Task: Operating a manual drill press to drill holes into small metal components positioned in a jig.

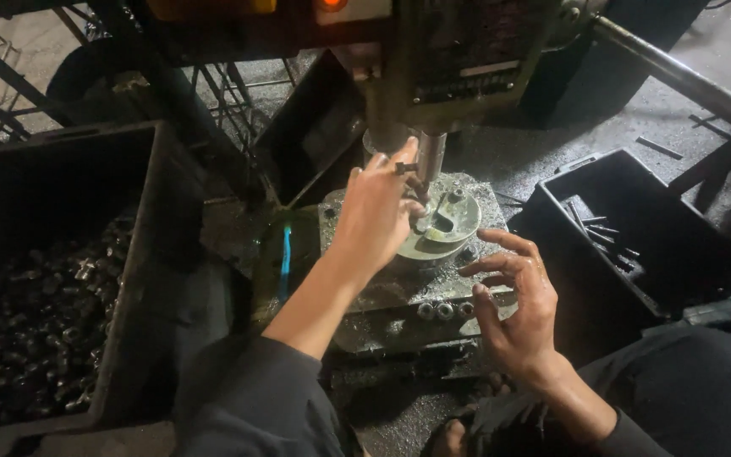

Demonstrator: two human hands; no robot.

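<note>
Above the round fixture (443,222), left hand (376,211) fingertips pinching a small metal piece (406,168), axis unclear; right hand (516,305) open, empty.

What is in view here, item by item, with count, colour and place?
drill press: one, dark, top centre
round fixture: one, grey, under the spindle
metal table: one, grey, wet, centre
small part: one, dark, at left fingertips
left bin: one, black, holds many dark metal parts
right bin: one, black, holds a few rods
lever: one, grey, top right
left hand: at the fixture, holding the small part
right hand: open, empty, above table's front edge
</note>
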